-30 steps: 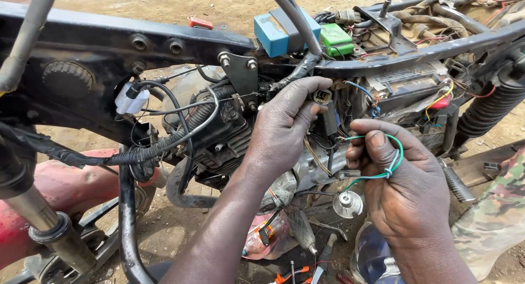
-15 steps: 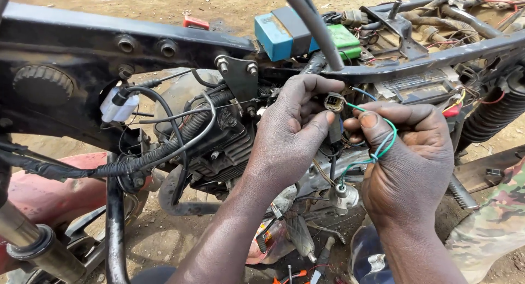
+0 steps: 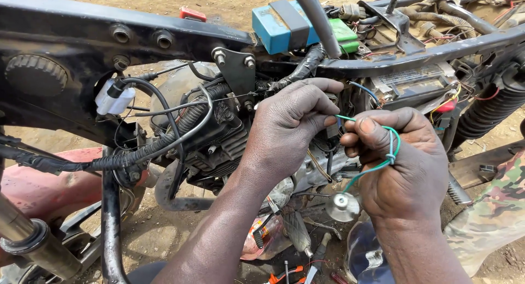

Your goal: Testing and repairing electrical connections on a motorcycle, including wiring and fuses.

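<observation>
Clearly thin and limp, the green wire loops over the clenched right hand, while the left hand, at nine o'clock from it, pinches a small connector.

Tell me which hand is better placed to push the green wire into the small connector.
Probably the right hand: the green wire is looped around its fingers and pinched near the tip. The left hand already grips the connector, steadying it.

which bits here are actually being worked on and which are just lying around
In hand:
- green wire, looped round the right hand
- small connector at the left hand
- motorcycle frame

Lying about:
- orange-handled pliers on the ground
- blue box
- green box
</observation>
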